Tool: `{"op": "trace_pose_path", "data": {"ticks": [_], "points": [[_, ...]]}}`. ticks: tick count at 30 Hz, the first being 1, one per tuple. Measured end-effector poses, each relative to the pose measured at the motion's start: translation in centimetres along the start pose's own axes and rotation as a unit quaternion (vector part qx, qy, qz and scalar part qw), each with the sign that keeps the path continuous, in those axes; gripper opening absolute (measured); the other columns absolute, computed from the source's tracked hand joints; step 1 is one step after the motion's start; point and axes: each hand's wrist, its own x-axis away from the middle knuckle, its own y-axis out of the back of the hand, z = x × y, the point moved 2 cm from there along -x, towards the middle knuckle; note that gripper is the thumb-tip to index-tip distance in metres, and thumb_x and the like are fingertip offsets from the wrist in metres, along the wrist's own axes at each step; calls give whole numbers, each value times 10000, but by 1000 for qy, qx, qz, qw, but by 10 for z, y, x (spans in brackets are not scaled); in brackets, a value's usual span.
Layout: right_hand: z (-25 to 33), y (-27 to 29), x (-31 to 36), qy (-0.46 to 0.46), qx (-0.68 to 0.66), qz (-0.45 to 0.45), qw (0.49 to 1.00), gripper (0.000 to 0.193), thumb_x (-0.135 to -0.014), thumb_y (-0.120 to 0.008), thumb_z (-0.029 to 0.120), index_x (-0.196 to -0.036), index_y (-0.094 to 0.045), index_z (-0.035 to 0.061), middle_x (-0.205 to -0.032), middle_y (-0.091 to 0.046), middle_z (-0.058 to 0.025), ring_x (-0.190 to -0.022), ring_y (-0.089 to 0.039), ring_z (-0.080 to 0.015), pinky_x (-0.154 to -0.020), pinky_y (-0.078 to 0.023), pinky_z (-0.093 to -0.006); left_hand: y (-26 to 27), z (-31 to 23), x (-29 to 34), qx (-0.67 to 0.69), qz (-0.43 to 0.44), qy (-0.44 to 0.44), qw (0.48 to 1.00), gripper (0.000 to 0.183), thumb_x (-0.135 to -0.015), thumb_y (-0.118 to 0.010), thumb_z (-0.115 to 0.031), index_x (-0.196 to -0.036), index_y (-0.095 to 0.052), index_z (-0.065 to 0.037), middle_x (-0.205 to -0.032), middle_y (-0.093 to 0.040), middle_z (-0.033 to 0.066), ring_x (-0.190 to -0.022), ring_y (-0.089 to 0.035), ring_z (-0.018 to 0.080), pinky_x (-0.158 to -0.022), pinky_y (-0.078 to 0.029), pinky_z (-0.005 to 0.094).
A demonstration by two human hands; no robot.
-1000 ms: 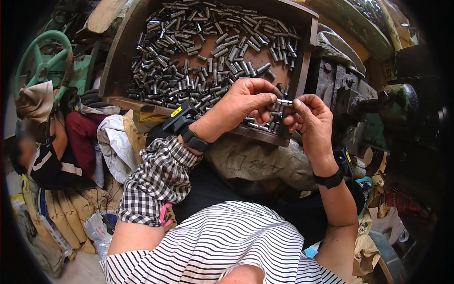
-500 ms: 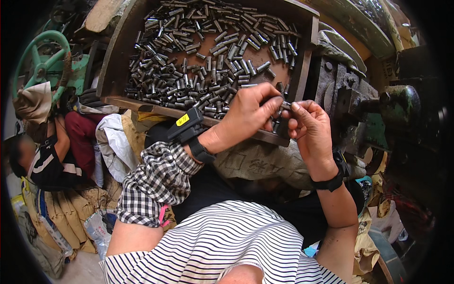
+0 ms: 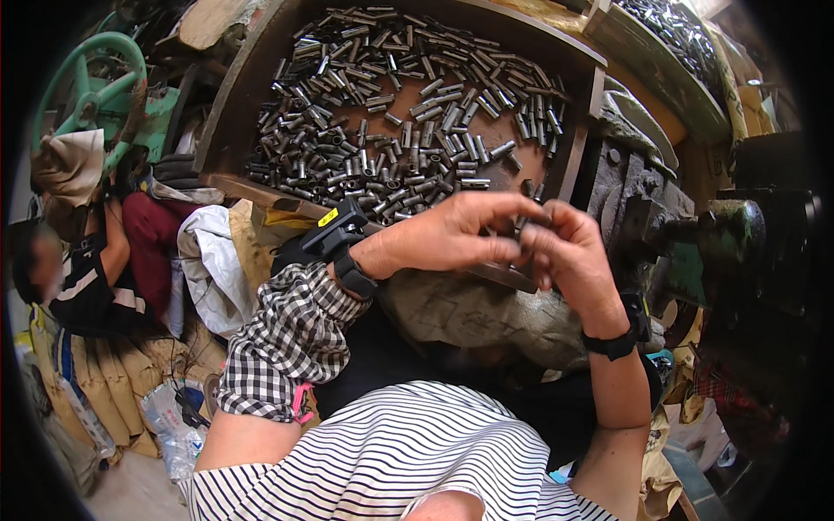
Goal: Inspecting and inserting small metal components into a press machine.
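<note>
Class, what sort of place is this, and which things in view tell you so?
Probably a small metalworking workshop: a brown tray of short metal tubes, a green handwheel at the left, and a grimy dark machine at the right.

A yellow rectangular label (image 3: 327, 217) on the black plastic wrist device (image 3: 334, 237) and a grey-beige cloth sack (image 3: 465, 314) bore dark characters.

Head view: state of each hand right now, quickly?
Bare left hand: fingers partly curled; blur hides whether it holds anything.
Bare right hand: fingers curled, blurred; holding cannot be told.
</note>
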Motion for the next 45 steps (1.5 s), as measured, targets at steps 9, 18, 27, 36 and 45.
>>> {"op": "trace_pose_path", "data": {"ticks": [9,18,27,36,45], "points": [[6,-17,-93,363,754,-98,539,134,-780,-578,24,-913,-589,39,-888,-582,-140,-822,-636,-309,-681,-533,-394,45,11,23,242,-275,121,923,316,-895,-512,-85,-1202,-523,-11,-840,-636,58,-609,-581,58,-424,-406,154],[11,-19,-57,337,607,-143,705,157,-786,-652,53,-917,-578,9,-873,-599,-157,-737,-635,-321,-647,-511,-383,24,22,14,-418,-196,5,887,186,-764,-680,-106,-911,-622,-7,-807,-626,155,-736,-639,319,-649,-512,409],[3,-9,20,257,391,-187,864,164,-793,-677,-3,-943,-616,-24,-803,-616,-95,-627,-609,-132,-567,-466,-251,11,14,3,-528,-58,139,836,242,-782,-702,-245,-800,-611,-21,-755,-637,156,-745,-647,358,-643,-516,454],[-3,-4,15,272,356,-165,879,158,-842,-653,4,-990,-606,-23,-806,-603,-43,-635,-560,-60,-557,-439,-205,3,21,-4,-499,-119,71,855,226,-748,-681,-195,-804,-588,4,-722,-622,189,-725,-639,369,-644,-514,452],[-10,9,12,144,20,-159,977,122,-914,-615,57,-1014,-594,-9,-811,-635,-22,-677,-658,-83,-484,-451,-170,3,15,-12,143,-160,178,960,128,-861,-570,-93,-961,-608,-23,-677,-609,10,-500,-565,48,-421,-404,162]]}}
